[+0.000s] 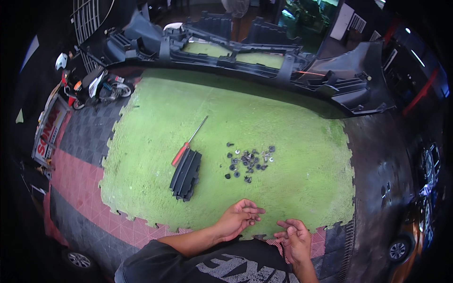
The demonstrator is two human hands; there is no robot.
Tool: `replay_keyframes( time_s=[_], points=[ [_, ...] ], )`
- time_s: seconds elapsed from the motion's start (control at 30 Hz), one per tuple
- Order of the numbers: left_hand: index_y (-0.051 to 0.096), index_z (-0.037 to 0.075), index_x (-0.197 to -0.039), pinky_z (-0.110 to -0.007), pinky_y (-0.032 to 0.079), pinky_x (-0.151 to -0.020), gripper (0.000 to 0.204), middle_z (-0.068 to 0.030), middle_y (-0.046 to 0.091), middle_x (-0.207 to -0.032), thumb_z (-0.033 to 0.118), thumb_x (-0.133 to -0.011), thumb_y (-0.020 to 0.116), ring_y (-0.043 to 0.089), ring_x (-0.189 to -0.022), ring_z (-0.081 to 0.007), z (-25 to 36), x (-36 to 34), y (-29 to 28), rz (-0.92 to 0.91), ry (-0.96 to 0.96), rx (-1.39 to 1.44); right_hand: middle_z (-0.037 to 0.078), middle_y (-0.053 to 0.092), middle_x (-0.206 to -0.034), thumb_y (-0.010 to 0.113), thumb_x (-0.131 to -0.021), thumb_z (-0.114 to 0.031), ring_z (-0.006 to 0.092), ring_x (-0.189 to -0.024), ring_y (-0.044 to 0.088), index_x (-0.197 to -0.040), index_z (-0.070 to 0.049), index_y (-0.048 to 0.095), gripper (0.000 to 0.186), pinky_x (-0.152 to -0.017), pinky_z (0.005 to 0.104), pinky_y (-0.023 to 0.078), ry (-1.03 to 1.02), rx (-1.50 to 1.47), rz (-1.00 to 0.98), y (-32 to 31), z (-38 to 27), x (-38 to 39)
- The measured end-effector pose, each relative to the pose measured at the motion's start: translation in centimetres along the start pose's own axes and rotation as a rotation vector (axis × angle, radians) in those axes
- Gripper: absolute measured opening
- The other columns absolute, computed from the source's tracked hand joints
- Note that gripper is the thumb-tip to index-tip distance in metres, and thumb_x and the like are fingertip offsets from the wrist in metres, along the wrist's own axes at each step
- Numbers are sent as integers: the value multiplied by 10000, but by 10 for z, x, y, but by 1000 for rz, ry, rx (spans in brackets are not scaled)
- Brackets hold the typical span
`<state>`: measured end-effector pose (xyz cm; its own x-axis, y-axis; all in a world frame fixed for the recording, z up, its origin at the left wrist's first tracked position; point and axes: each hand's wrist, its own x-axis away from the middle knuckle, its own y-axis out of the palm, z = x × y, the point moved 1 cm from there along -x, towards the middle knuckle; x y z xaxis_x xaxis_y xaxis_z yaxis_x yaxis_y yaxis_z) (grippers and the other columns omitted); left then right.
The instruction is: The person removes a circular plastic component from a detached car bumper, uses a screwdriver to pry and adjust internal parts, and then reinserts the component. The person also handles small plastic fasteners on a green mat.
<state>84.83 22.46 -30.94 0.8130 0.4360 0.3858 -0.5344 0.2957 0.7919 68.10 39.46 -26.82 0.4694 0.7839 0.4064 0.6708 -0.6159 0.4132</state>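
Your left hand (236, 220) and right hand (296, 239), half-curled and seemingly empty, hover by the near edge of the green mat (302, 155). Left of mat centre, a ribbed black piece (185, 175) lies beside a red-handled screwdriver (181, 153); small dark fasteners (246, 162) (pale bits (271, 159) among them) scatter mid-mat. A large black bumper (212, 65) spans the mat's far side.

- The separate shapes of the small fasteners (250, 159) are too small to be told.
- Some fingers of the right hand (296, 237) are partly hidden by one another; its forearm is cut off by the lower edge.
- The dark shirt (188, 265) is cut off by the lower edge.
- The far border of the green mat (302, 174) is hidden by the black bumper (226, 70).
- The orange vehicle (409, 264) at the right is partly lost in darkness.
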Motion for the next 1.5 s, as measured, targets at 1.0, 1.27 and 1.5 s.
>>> replay_keyframes(
  time_s=[1.0, 1.27, 1.5],
  points=[
    [646, 31, -1106, -243, 403, -594, 218, -74, 681, -958, 194, -999, 548, 518, -687, -107, -310, -153, 311, -113, -108, -360, 131, 689, -997, 662, -1003, -62, 189, -823, 669, -1197, 33, 606, 224, -722, 320, 582, -394, 72, 350, -475, -129, 152],
    [682, 65, -901, -247, 393, -552, 293, -8, 623, -802, 304, -1016, 559, 538, -664, -106, -337, -205, 338, -164, -232, -258, 178, 710, -1041, 707, -927, 32, 206, -889, 703, -1089, 59, 619, 186, -803, 310, 588, -392, 325, 73, -466, -198, 53],
    [670, 48, -861, -249, 351, -517, 362, 4, 553, -648, 357, -1030, 590, 505, -590, -84, -262, -237, 338, -85, -9, -328, 165, 681, -1109, 729, -935, -24, 202, -900, 681, -1098, 0, 600, 209, -784, 298, 584, -562, 478, -142, -443, -261, -34]
  ],
)
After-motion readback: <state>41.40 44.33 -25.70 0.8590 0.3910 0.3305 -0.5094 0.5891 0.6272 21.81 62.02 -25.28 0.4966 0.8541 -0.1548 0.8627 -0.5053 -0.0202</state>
